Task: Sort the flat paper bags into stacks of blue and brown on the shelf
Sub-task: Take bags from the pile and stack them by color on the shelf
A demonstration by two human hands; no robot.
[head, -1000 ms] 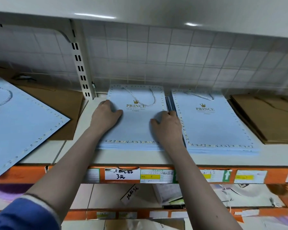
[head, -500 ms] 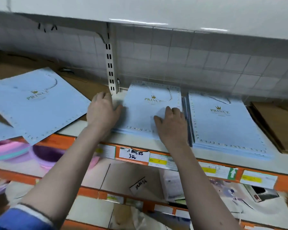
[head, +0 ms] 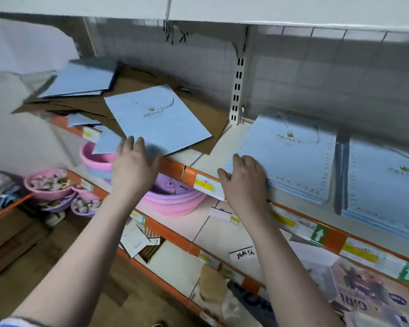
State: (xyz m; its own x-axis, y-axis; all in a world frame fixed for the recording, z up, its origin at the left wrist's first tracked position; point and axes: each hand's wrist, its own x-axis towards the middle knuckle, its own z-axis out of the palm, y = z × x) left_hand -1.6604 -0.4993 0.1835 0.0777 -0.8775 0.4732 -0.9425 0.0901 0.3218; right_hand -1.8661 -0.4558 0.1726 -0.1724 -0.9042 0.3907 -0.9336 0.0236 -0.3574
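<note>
Blue loose bag [head: 158, 121] lies just beyond the open left hand [head: 132, 166]; the right hand [head: 243, 178], fingers relaxed, rests on the blue stack [head: 291, 156].

A loose blue bag [head: 158, 123] printed PRINCE lies flat and askew on scattered brown bags [head: 137, 90] at ten o'clock. Two neat blue stacks [head: 291, 156] [head: 385, 185] sit side by side at three o'clock on the shelf [head: 213, 152].

"prince" on blue bags [head: 291, 152], "girl" on packaging [head: 354, 303] on the lower shelf
</note>
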